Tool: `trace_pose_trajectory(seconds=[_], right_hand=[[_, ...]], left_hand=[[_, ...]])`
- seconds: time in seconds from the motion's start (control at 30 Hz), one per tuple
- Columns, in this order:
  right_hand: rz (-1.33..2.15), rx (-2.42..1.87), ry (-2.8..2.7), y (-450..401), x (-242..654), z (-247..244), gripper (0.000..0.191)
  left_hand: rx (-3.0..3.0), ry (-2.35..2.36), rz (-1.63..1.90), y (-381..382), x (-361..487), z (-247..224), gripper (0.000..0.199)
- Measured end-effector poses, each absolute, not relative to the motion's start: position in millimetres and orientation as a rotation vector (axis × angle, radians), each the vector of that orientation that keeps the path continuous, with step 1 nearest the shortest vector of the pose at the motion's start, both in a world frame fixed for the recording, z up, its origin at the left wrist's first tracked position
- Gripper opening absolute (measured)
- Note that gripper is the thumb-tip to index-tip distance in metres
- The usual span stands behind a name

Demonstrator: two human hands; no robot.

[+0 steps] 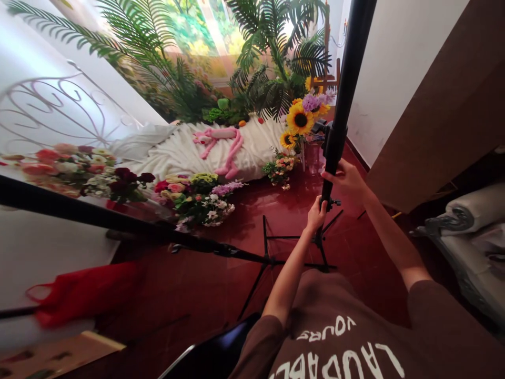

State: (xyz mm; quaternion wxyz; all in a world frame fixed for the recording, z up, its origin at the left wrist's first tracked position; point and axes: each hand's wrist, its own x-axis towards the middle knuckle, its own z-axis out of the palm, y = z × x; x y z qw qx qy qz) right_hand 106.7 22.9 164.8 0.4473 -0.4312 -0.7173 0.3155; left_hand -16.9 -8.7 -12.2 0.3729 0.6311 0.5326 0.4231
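A tall black light stand point(354, 68) rises in front of me, its legs spread on the floor. My left hand point(316, 215) is wrapped round its lower pole, beside a small clamp knob point(335, 202). Higher up, my right hand point(344, 176) grips the pole just under the thick black collar, its fingers partly hidden behind the pole. Another knob point(321, 127) sticks out to the left of that collar. A second black stand point(158, 229) slants across the left side, apart from both hands.
A bed with a white cover point(169, 152) holds a pink plush toy point(221, 138). Sunflowers point(300, 118), bouquets point(201, 197) and palm fronds point(272, 31) surround it. A red bag point(87, 292) lies left. Rolled plastic-wrapped material point(473, 210) sits right, near the wall point(394, 58).
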Motion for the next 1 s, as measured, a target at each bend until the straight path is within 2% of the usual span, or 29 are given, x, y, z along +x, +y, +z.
trace_pose_trajectory(seconds=[0.13, 0.33, 0.5, 0.77, 0.87, 1.0], right_hand=[[0.859, -1.187, -1.978, -2, 144, 110, 0.042], [0.833, -1.281, -1.964, -29, 168, 49, 0.047], [0.793, -1.274, -1.825, -29, 154, 39, 0.036], [0.840, -1.465, -1.597, -15, 136, 45, 0.032], [1.062, -1.529, -1.436, -5, 135, 43, 0.026], [1.732, -1.382, -0.984, 10, 140, 39, 0.012]], left_hand=[[1.624, 1.323, 1.101, -8, -17, -12, 0.040], [1.637, 1.320, 1.106, -6, -17, -13, 0.040], [1.643, 1.307, 1.120, -5, -17, -17, 0.039], [1.644, 1.314, 1.126, -5, -17, -19, 0.038], [1.644, 1.321, 1.123, -5, -17, -19, 0.038], [1.641, 1.293, 1.142, -5, -17, -20, 0.041]])
